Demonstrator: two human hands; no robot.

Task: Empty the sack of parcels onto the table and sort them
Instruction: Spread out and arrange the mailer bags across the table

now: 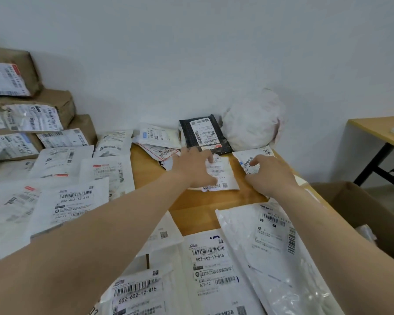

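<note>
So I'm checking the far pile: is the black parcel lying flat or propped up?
Propped up. The black parcel tilts back toward the wall, label facing out, its lower edge on the table by the left hand.

Both bare arms are stretched forward over the wooden table (200, 205). The left hand (192, 169) is laid flat, fingers spread, on a small white parcel (223, 176). The right hand (268, 176) is curled on the edge of another small white parcel (251, 161), its fingertips touching the label. Just beyond the left hand a black parcel (205, 133) is seen, and beyond the right hand a crumpled white sack (253, 119) is set against the wall. Left of the left arm, white mailers (73, 201) are spread, with brown parcels (62, 103) stacked behind them. Beneath both forearms more white mailers (210, 258) are laid. Right of the right arm a cardboard box (362, 208) is partly visible.
</note>
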